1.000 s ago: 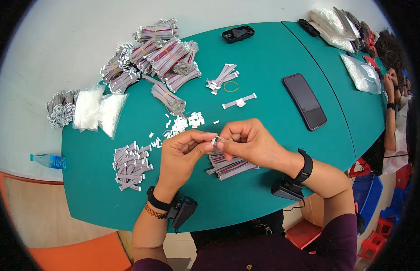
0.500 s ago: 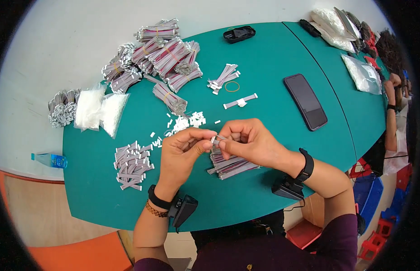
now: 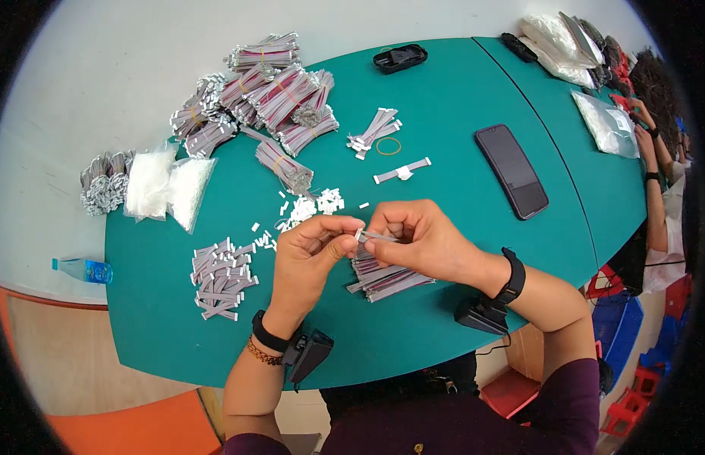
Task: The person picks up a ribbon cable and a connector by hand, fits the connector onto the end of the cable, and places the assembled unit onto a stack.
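Observation:
My left hand (image 3: 310,250) pinches a small white connector (image 3: 359,235) between thumb and fingertips. From it a short grey ribbon cable (image 3: 376,237) runs into my right hand (image 3: 428,241), whose thumb and index finger are closed on it. Both hands meet above the table, fingertips almost touching. Beneath my right hand lies a stack of grey and purple ribbon cables (image 3: 390,281), partly hidden. Just beyond my left hand is a scatter of loose white connectors (image 3: 303,210). To its left sits a pile of short cables with white ends (image 3: 222,282).
Bundled ribbon cables (image 3: 280,95) are heaped at the far left, beside bags of white parts (image 3: 151,182) and a bottle (image 3: 84,270). A few cables (image 3: 376,130), a rubber band (image 3: 388,145) and a phone (image 3: 511,171) lie beyond my right hand. A co-worker's arms (image 3: 650,152) reach in at right.
My right fingers have shifted slightly along the cable, and more of it shows between my hands. The co-worker's arms at the right have moved over the table.

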Demonstrator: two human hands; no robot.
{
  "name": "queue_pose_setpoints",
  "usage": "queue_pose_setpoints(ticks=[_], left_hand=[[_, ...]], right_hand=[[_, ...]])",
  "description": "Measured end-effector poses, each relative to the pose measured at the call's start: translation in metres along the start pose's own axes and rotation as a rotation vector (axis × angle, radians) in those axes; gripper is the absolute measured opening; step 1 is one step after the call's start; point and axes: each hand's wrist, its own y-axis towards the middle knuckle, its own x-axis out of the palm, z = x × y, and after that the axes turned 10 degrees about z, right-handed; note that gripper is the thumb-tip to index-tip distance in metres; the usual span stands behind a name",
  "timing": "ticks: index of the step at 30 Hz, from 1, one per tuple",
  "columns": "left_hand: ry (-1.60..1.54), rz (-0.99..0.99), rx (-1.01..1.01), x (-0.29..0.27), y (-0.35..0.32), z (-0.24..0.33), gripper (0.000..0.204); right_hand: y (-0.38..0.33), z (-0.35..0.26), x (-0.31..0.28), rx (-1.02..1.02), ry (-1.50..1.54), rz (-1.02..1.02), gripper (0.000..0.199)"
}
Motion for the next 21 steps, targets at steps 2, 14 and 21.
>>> queue_pose_setpoints(ticks=[2, 14, 21], left_hand=[[-0.005, -0.004, -0.007, -0.002, 0.001, 0.0, 0.017], [-0.061, -0.01, -0.101, -0.003, 0.002, 0.006, 0.018], [-0.061, -0.023, -0.139, 0.0, 0.001, 0.011, 0.017]], right_hand=[[0.001, -0.002, 0.0, 0.004, 0.003, 0.006, 0.007], [0.003, -0.006, -0.002, 0.093, 0.109, 0.061, 0.012], [-0.001, -0.003, 0.003, 0.017, 0.031, 0.069, 0.012]])
